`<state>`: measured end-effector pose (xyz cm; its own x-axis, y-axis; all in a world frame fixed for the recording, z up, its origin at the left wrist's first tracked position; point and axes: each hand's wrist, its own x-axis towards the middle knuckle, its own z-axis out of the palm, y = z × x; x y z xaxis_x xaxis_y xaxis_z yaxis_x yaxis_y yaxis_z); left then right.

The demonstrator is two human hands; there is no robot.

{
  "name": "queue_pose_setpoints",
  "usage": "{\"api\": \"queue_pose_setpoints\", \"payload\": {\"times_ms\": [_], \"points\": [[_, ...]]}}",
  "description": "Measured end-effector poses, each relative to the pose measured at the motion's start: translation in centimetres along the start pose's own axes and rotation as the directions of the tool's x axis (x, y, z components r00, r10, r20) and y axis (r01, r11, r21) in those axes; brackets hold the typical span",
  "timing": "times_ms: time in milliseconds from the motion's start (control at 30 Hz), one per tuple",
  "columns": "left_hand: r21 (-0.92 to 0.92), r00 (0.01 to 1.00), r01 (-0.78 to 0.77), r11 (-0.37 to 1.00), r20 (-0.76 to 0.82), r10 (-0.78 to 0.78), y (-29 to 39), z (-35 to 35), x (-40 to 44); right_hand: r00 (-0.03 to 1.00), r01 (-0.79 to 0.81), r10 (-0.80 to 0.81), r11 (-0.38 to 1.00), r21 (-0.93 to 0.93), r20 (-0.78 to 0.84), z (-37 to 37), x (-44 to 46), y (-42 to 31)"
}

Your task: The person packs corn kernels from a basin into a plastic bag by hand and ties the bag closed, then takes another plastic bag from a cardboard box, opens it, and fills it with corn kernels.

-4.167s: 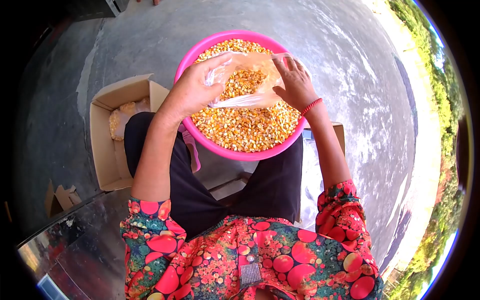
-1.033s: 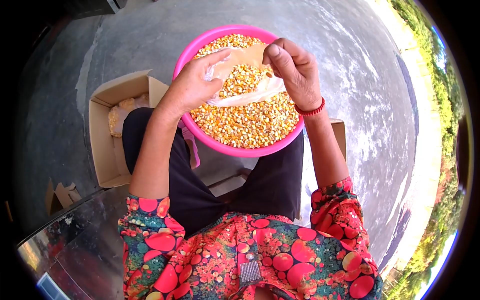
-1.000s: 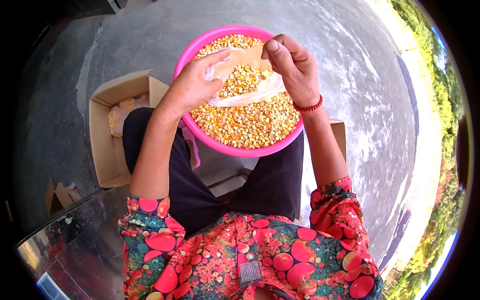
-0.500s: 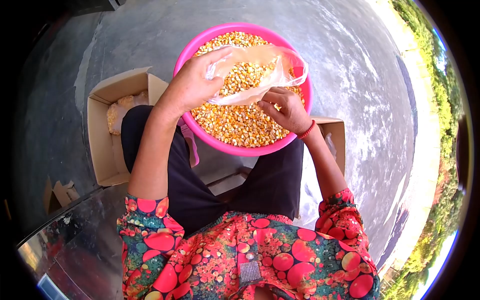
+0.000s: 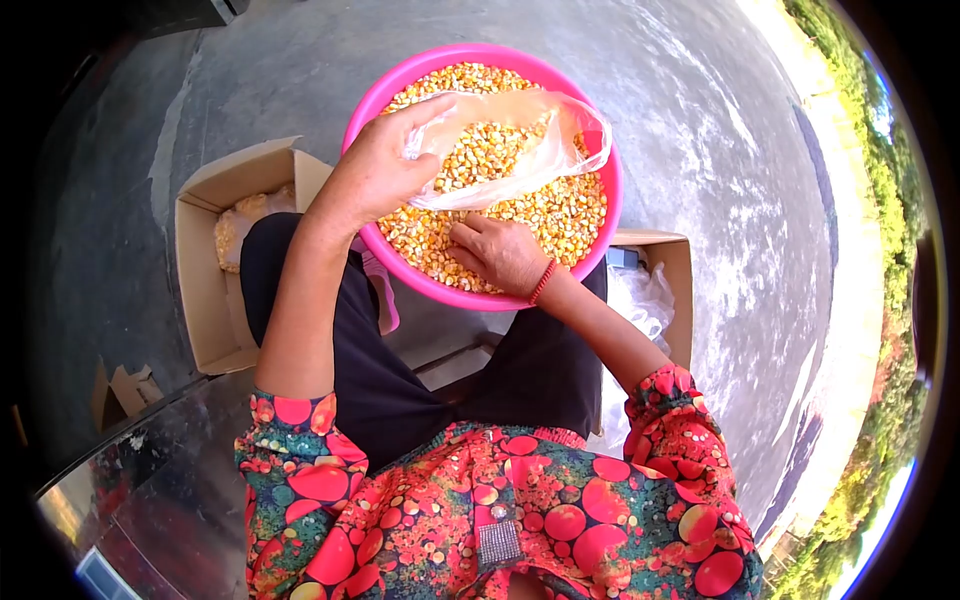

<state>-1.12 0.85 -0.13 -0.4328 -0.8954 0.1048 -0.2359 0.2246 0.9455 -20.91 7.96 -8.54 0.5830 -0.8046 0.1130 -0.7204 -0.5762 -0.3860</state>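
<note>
A pink basin (image 5: 352, 130) full of yellow corn kernels (image 5: 572, 222) sits in front of me at my knees. My left hand (image 5: 378, 165) grips the near-left edge of a clear plastic bag (image 5: 548, 172), thumb inside its mouth. The bag spreads over the basin with its mouth wide, and kernels show inside it. Just below the bag, my right hand (image 5: 502, 255) is down among the loose kernels near the basin's front. Its fingers are curled into the corn, and their tips are partly hidden.
At my left stands an open cardboard box (image 5: 222, 335) holding a bag of corn (image 5: 232, 235). Another cardboard box (image 5: 678, 300) with plastic bags (image 5: 650, 300) is at my right. Something pink (image 5: 385, 295) lies under the basin by my left leg.
My right hand has left the bag's right edge and moved left and down into the kernels at the basin's front. My left hand still holds the bag, nearly in place.
</note>
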Motion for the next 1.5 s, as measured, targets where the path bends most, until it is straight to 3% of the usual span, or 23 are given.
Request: {"api": "queue_pose_setpoints", "payload": {"times_ms": [133, 200, 267, 367, 467, 533, 667, 700, 767, 800, 867, 900, 933, 1000, 1033, 1067, 1133, 1200, 1233, 1267, 1333, 1467, 1500], "points": [[-0.011, 1.000, -0.005, 1.000, 0.000, 0.005, 0.3, -0.2, -0.2, 0.998, 0.061, -0.062, 0.996, 0.062, 0.004, -0.1, 0.2, 1.1], [0.008, 1.000, -0.015, 1.000, -0.003, 0.015, 0.1, -0.3, -0.3, 0.995, 0.056, -0.031, 0.958, 0.280, -0.091, -0.9, 0.2, 1.4], [0.034, 0.998, -0.064, 0.997, -0.013, 0.065, -0.4, -0.2, -0.2, 0.999, 0.020, -0.005, 0.945, 0.326, -0.050, -2.5, 0.1, 1.3], [0.023, 0.999, -0.043, 0.999, -0.009, 0.043, -0.2, -0.2, -0.1, 0.996, -0.078, 0.087, 0.737, 0.671, 0.020, -5.4, 0.4, 0.9], [-0.008, 0.999, -0.038, 0.999, 0.007, 0.039, 0.0, 0.1, -0.1, 0.963, -0.240, 0.227, 0.461, 0.854, 0.148, -10.7, 1.6, -0.3], [0.015, 0.999, -0.040, 0.999, 0.007, 0.039, 0.2, 0.1, 0.0, 0.965, -0.146, 0.260, 0.467, 0.872, 0.023, -12.4, 3.1, -0.3], [0.032, 0.999, -0.036, 0.999, 0.016, 0.036, 0.2, 0.0, 0.0, 0.952, 0.089, 0.176, 0.625, 0.775, -0.251, -12.8, 6.7, 1.4], [0.032, 0.999, -0.036, 0.999, 0.014, 0.036, 0.0, -0.1, 0.0, 0.952, 0.090, 0.174, 0.625, 0.775, -0.251, -12.4, 7.3, 1.6], [0.004, 0.999, -0.048, 0.999, 0.011, 0.048, -0.4, -0.2, -0.1, 0.958, 0.026, 0.145, 0.813, 0.581, -0.245, -11.6, 8.1, 2.0], [0.004, 0.999, -0.047, 0.999, 0.010, 0.047, -0.3, -0.2, -0.1, 0.979, 0.007, 0.115, 0.810, 0.587, -0.171, -10.9, 8.2, 2.5], [0.032, 0.999, -0.027, 0.999, 0.017, 0.027, -0.1, -0.4, -0.1, 0.983, 0.123, -0.070, 0.938, 0.324, -0.171, -9.7, 7.9, 3.6], [0.030, 1.000, -0.025, 0.999, 0.016, 0.025, 0.0, -0.4, -0.1, 0.946, 0.262, -0.201, 0.937, 0.232, -0.255, -9.4, 7.8, 3.5], [0.050, 0.999, -0.046, 0.998, 0.004, 0.046, 0.0, -0.4, -0.1, 0.947, 0.262, -0.202, 0.936, 0.234, -0.252, -9.4, 7.5, 3.4], [0.069, 0.998, -0.066, 0.995, -0.005, 0.067, 0.2, -0.3, -0.1, 0.894, 0.286, -0.207, 0.947, 0.148, -0.398, -9.8, 6.3, 2.4], [0.050, 0.998, -0.059, 0.997, 0.003, 0.059, 0.3, -0.2, -0.1, 0.935, 0.201, -0.099, 0.938, 0.281, -0.339, -9.9, 5.3, 1.3], [0.031, 0.999, -0.053, 0.998, 0.011, 0.052, 0.4, -0.2, -0.1, 0.984, 0.081, -0.003, 0.901, 0.426, -0.180, -10.4, 4.4, -0.2], [0.012, 0.998, -0.056, 0.998, 0.011, 0.056, 0.4, 0.1, 0.1, 0.987, 0.152, -0.154, 0.832, 0.533, -0.040, -8.6, 3.2, -1.0], [-0.007, 0.998, -0.059, 0.998, 0.012, 0.059, 0.4, 0.3, 0.2, 0.952, 0.254, -0.304, 0.860, 0.443, 0.045, -6.4, 2.7, -1.8], [0.019, 0.997, -0.074, 0.997, 0.009, 0.074, 0.5, 0.3, 0.2, 0.961, 0.198, -0.263, 0.870, 0.452, 0.083, -4.8, 2.5, -2.1], [0.046, 0.996, -0.088, 0.995, 0.006, 0.088, 0.5, 0.3, 0.1, 0.941, 0.316, -0.338, 0.874, 0.369, -0.005, -2.8, 2.7, -1.6], [0.042, 0.997, -0.083, 0.996, 0.005, 0.083, 0.1, 0.3, 0.2, 0.928, 0.372, -0.365, 0.915, 0.159, -0.074, -0.9, 2.8, -1.8], [0.017, 0.999, -0.041, 0.999, 0.000, 0.041, -0.2, -0.1, 0.1, 0.908, 0.417, -0.415, 0.907, 0.061, -0.051, -0.3, 2.9, -1.0], [0.016, 0.999, -0.039, 0.999, -0.001, 0.039, -0.1, -0.1, 0.0, 0.908, 0.413, -0.417, 0.906, 0.094, 0.034, -0.5, 2.7, -0.4]]}}
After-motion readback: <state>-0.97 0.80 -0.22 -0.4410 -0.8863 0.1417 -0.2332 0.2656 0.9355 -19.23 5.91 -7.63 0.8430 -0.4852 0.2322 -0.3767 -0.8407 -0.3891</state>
